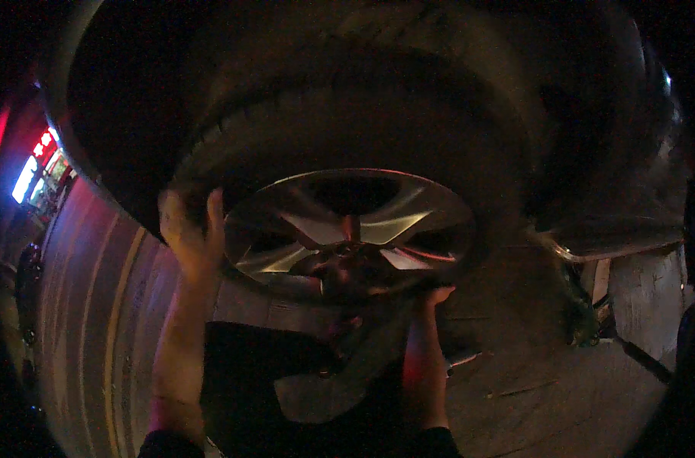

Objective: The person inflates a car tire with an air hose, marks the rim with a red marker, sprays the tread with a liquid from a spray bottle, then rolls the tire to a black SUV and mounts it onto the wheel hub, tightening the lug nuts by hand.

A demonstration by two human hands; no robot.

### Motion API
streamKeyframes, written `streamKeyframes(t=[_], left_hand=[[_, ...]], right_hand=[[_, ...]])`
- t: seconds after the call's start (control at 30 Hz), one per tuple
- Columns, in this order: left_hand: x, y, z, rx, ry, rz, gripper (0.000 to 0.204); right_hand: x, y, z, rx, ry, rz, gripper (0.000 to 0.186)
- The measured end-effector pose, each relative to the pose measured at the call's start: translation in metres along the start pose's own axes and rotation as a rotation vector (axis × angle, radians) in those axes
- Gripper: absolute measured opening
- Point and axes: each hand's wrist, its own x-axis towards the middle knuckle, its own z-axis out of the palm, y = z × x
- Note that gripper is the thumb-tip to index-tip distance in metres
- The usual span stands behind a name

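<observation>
A car wheel, with a dark tire (340, 118) and a metal spoked rim (393, 225), fills the middle of the dim view inside the wheel arch. My left hand (191, 225) grips the tire's left side, thumb upright beside the rim. Lower right of the rim, my right hand (438, 294) holds the underside of the tire, its fingers mostly hidden by the rubber.
The car's lower body (619, 240) is at right, above a jack (584, 328) with a long handle. A metal tool (462, 360) lies on the pavement (515, 359) beside my right forearm. Lit signs (34, 168) show at the far left.
</observation>
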Motion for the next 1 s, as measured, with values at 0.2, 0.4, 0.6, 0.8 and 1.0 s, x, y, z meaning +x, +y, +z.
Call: streamKeyframes(t=[0.2, 0.4, 0.6, 0.8, 1.0], left_hand=[[0.054, 0.014, 0.014, 0.2, 0.079, 0.41, 0.049], [0.054, 0.004, 0.014, 0.235, 0.017, 0.412, 0.048], [0.064, -0.004, 0.028, 0.092, 0.036, 0.422, 0.049], [0.065, -0.023, 0.023, 0.143, 0.044, 0.427, 0.049], [0.059, -0.011, 0.027, 0.166, 0.029, 0.393, 0.048]], right_hand=[[-0.018, 0.014, -0.001, 0.119, -0.116, 0.146, 0.041], [-0.048, 0.016, 0.0, 0.117, -0.01, 0.1, 0.08], [-0.017, -0.03, -0.024, 0.279, 0.02, 0.375, 0.051], [-0.025, -0.095, -0.025, 0.204, 0.003, 0.372, 0.046], [-0.017, -0.051, -0.021, -0.205, -0.014, 0.354, 0.058]])
